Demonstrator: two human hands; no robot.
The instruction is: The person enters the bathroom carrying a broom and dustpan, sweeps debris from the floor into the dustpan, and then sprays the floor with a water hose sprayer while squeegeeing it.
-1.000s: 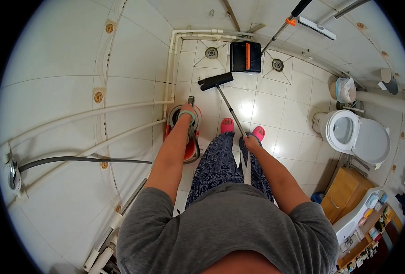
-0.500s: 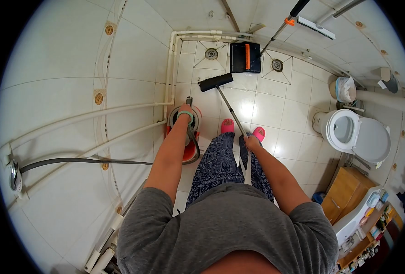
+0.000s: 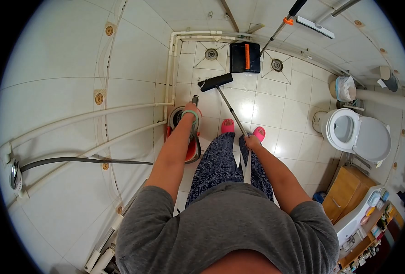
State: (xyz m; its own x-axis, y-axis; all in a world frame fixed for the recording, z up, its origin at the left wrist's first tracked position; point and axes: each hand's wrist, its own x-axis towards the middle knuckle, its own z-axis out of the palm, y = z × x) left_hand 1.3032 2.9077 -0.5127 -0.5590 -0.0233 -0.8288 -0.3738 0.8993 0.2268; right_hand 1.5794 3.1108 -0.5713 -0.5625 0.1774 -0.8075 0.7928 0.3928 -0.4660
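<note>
My left hand (image 3: 190,108), a pale green band at its wrist, is closed around the dark end of a grey hose (image 3: 195,99). It is over a red-orange mop bucket (image 3: 192,153) with a round wringer basket (image 3: 177,115), which my forearm partly covers. The hose loops down past the bucket and runs left to a chrome fitting (image 3: 15,177) on the wall. My right hand (image 3: 252,142) grips the metal pole of a floor brush (image 3: 230,106). The black brush head (image 3: 216,82) rests on the tiles ahead of my pink slippers (image 3: 228,125).
A black dustpan (image 3: 238,58) with an orange strip stands between two floor drains (image 3: 211,54). On the right are a toilet (image 3: 341,128) with its lid up, a lined bin (image 3: 345,89) and a wooden cabinet (image 3: 344,192). White pipes (image 3: 88,119) run along the left wall.
My left hand has shifted slightly right over the bucket, taking the hose end with it. My right hand and the floor brush have stayed in place.
</note>
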